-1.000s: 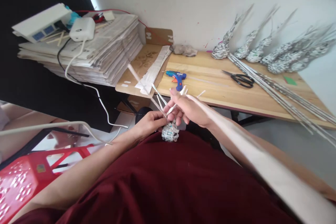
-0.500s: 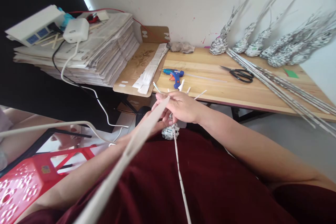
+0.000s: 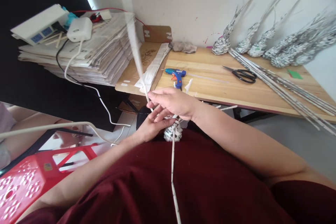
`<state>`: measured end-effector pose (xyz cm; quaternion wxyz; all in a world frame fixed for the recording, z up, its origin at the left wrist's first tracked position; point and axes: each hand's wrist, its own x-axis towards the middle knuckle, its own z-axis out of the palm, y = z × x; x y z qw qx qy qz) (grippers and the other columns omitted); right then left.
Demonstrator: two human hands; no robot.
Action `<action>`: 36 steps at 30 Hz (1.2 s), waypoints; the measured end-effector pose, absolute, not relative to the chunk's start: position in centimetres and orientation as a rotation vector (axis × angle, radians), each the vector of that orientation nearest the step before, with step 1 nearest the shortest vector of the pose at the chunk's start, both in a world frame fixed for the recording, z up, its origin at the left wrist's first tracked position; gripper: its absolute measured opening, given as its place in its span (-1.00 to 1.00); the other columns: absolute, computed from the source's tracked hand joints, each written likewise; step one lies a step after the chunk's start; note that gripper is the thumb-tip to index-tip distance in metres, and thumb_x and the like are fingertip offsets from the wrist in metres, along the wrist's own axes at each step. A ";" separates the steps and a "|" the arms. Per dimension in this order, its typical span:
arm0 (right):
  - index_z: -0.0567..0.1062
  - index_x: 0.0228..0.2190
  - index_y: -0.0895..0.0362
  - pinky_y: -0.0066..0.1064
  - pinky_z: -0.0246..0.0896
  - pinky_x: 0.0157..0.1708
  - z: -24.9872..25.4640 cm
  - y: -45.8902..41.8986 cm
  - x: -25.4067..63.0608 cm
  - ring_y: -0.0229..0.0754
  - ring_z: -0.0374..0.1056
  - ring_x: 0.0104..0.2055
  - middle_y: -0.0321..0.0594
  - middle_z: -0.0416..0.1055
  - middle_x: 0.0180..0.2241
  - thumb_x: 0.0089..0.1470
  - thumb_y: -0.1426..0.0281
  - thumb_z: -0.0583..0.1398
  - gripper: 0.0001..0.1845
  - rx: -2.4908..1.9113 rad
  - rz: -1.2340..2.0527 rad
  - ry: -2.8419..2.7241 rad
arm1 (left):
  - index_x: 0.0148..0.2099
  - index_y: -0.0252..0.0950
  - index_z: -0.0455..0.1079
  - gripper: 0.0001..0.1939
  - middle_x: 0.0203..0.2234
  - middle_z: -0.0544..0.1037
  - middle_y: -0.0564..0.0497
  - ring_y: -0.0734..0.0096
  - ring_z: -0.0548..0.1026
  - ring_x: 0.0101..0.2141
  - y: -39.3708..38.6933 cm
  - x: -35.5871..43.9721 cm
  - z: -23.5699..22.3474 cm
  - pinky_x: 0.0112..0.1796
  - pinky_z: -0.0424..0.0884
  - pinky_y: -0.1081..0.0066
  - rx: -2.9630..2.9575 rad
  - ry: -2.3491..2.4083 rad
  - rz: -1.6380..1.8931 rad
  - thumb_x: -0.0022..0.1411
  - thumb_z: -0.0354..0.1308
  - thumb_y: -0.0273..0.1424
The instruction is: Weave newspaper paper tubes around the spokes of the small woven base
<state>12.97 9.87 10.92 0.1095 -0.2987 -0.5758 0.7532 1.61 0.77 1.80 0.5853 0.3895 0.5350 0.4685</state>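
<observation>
A small woven piece of printed rolled-paper strands (image 3: 172,133) sits against the dark red shirt, below my hands. My left hand (image 3: 152,125) grips its upper part, thumb lying along the near side. Over it arches my right hand (image 3: 174,102), its fingertips closed on a long rolled-paper strand (image 3: 136,54) that sweeps up and is blurred at its far end. Another paper strand (image 3: 172,175) hangs from the piece down across the shirt. Short strand ends stick out to the right beyond my right wrist. My hands hide most of the weave's top.
On the wooden table (image 3: 204,64) lie a blue glue gun (image 3: 176,75), black-handled scissors (image 3: 244,75) and long paper strands (image 3: 283,84). Several woven paper pieces (image 3: 222,44) stand along the wall. Stacked paper (image 3: 105,56) with a power strip, a white cable and a red stool (image 3: 28,185) are at left.
The long strand has swung from pointing down toward me to pointing up and away. My right hand has turned with it, and the woven piece has rotated, its strand ends now pointing right.
</observation>
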 end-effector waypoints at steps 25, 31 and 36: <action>0.53 -0.26 0.10 -0.36 0.40 -0.13 6.2 6.4 21.3 -0.17 0.52 -0.21 -0.21 0.60 -0.30 0.29 0.47 0.21 -0.92 -0.429 0.806 -2.391 | -0.25 -0.40 0.64 -0.73 -0.35 0.68 -0.14 0.29 0.58 -0.35 -1.0 1.6 3.5 -0.31 0.48 0.39 1.030 1.405 1.273 0.12 0.40 -0.27; 0.55 -0.31 0.09 -0.35 0.46 -0.24 6.1 6.1 21.5 -0.17 0.53 -0.30 -0.20 0.59 -0.34 0.30 0.40 0.19 -0.86 -0.623 1.084 -2.269 | -0.26 -0.41 0.65 -0.72 -0.40 0.68 -0.15 0.33 0.56 -0.43 -1.5 1.6 3.6 -0.39 0.46 0.41 0.982 1.414 1.269 0.10 0.41 -0.27; 0.51 -0.36 0.11 -0.40 0.52 -0.41 5.3 6.2 20.6 -0.20 0.54 -0.43 -0.23 0.57 -0.40 0.25 0.24 0.25 -0.79 -0.895 1.471 -1.893 | -0.27 -0.42 0.64 -0.76 -0.41 0.66 -0.14 0.36 0.54 -0.42 -1.5 1.3 3.6 -0.40 0.44 0.43 1.130 1.369 1.285 0.15 0.37 -0.30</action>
